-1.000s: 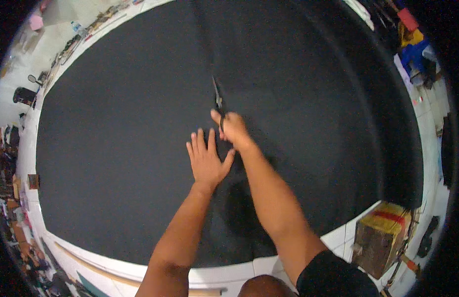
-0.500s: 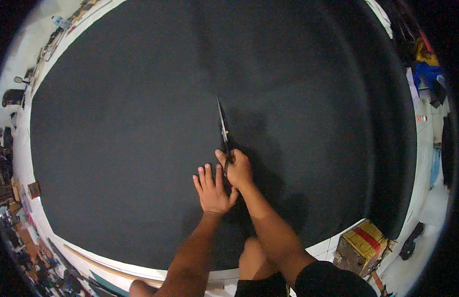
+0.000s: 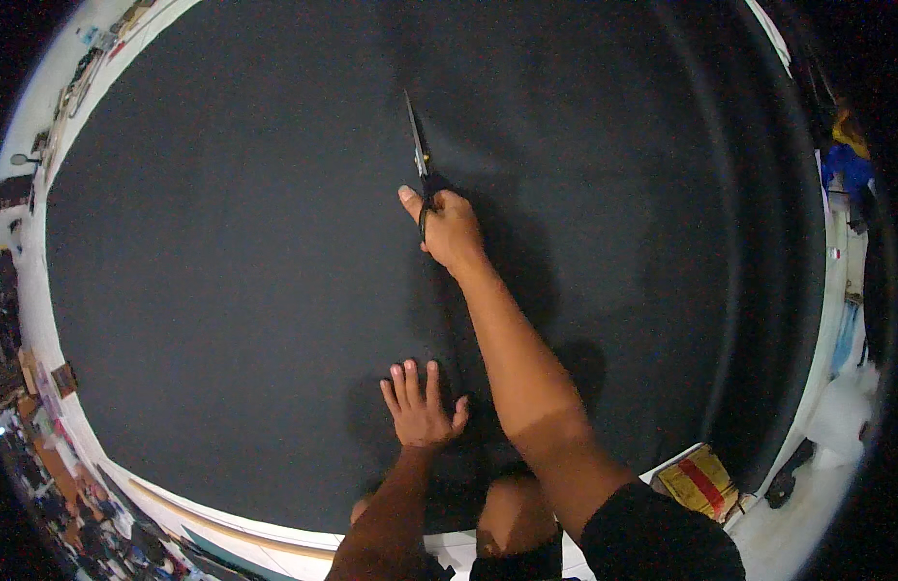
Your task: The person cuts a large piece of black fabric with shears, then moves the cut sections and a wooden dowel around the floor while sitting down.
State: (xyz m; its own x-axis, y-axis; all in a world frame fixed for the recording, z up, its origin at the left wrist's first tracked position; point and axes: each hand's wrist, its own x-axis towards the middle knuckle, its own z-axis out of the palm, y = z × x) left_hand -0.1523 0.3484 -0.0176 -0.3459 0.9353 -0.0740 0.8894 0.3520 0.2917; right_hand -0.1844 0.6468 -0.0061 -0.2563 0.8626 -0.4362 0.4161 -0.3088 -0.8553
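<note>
Head view: right hand [image 3: 451, 225] grips scissors [image 3: 418, 145]; left hand [image 3: 420, 407] flat on black cloth [image 3: 226, 242].

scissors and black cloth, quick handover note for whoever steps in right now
Right hand: closed on the scissors, arm stretched out, blades pointing away along the cloth.
Left hand: flat on the black cloth, fingers spread, close to the body.
Done: how far the cut line runs behind the scissors cannot be told, black on black.
Left: the cloth ahead of the blade tips looks uncut.
</note>
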